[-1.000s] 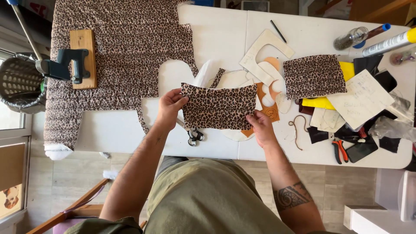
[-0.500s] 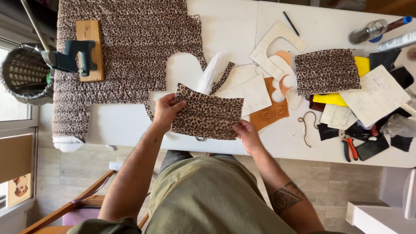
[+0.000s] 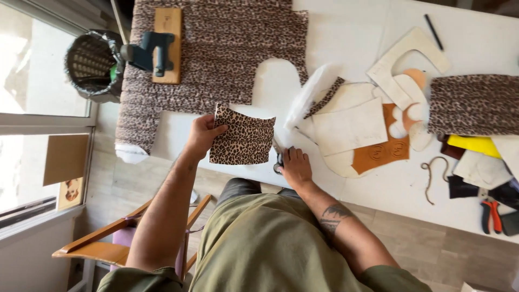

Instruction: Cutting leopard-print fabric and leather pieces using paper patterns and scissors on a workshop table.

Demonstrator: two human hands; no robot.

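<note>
My left hand (image 3: 203, 135) holds a small, roughly square piece of leopard-print fabric (image 3: 243, 138) by its left edge, just above the near edge of the white table (image 3: 335, 38). My right hand (image 3: 294, 165) has let go of the piece and lies at the table edge to its right. The fingers are closed over the dark handles of a pair of scissors (image 3: 278, 162), which are mostly hidden under the hand.
A large leopard-print sheet (image 3: 216, 48) covers the table's far left, with a wooden block (image 3: 167, 21) and a teal power tool (image 3: 148, 51) on it. Paper patterns (image 3: 351, 124), tan leather (image 3: 381, 154), another leopard piece (image 3: 476, 105) and red-handled pliers (image 3: 489, 213) lie right. A wicker basket (image 3: 89, 65) and wooden chair (image 3: 108, 243) stand left.
My right hand released the small leopard piece and dropped onto the scissors at the table edge. My left hand now holds the piece alone, turned more upright.
</note>
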